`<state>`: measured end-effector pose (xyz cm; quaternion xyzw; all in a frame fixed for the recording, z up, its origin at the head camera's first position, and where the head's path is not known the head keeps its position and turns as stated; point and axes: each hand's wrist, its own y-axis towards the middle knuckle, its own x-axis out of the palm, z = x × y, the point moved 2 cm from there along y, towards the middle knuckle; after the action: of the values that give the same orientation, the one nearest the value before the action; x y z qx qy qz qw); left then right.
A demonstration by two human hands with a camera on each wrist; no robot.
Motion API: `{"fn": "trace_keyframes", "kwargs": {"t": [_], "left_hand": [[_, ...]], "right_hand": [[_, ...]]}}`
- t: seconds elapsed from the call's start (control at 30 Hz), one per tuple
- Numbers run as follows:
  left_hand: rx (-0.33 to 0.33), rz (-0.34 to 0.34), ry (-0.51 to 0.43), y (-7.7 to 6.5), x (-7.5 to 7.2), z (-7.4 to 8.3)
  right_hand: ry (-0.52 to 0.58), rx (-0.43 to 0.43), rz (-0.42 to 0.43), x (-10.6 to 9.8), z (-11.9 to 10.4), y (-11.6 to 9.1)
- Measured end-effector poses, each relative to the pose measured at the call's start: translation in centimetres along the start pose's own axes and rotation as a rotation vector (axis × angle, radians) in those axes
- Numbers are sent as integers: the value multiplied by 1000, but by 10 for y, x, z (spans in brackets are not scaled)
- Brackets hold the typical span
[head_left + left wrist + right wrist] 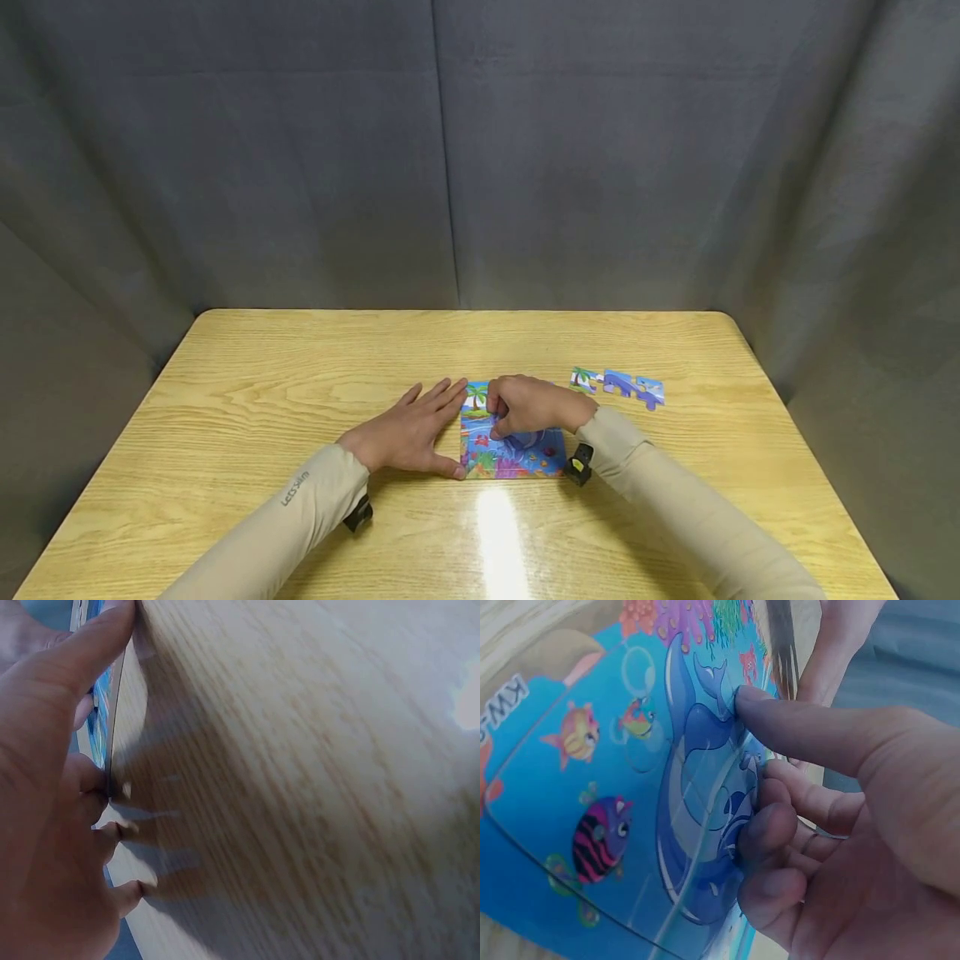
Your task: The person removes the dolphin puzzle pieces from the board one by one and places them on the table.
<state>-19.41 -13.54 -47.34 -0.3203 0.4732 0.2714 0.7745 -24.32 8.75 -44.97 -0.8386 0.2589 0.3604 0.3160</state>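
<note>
A flat picture puzzle board (pixel 551 458) with a printed sea scene lies on the table. My left hand (pixel 408 429) is spread along its left edge, the fingertips and thumb touching the edge. Over the upper middle of the board my right hand (pixel 532 404) has its fingers curled, thumb and fingertips down on the printed dolphin (pixel 671 825). Whether a piece is between these fingertips is hidden. Beyond the right hand lie a palm-tree puzzle piece (pixel 581 379), a dolphin puzzle piece (pixel 618 383) and a sky-blue puzzle piece (pixel 651 390).
The wooden table (pixel 300 358) reaches around the board, with a bright reflection in front of it. Grey curtains (pixel 300 167) hang behind and at both sides. A dark wrist device (pixel 579 464) sits close to the board's right edge.
</note>
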Motion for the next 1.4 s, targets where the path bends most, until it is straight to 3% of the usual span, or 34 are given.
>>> {"fn": "trace_keyframes", "kwargs": {"t": [0.17,0.43,0.77,0.93,1.1,1.4], "left_hand": [[-1,0,10,1,-1,0],[-4,-4,10,2,-3,1],[10,-7,11,2,-3,1],[15,-5,4,2,-2,1],[6,-9,2,3,-1,1],[-2,-2,4,2,-1,1]], "right_hand": [[69,-8,-1,0,5,0],[214,-114,-8,1,7,-3],[121,-165,-74,7,5,-2],[156,-207,-68,4,5,-5],[185,-183,31,-7,15,-16],[233,-97,338,-20,46,-42]]}}
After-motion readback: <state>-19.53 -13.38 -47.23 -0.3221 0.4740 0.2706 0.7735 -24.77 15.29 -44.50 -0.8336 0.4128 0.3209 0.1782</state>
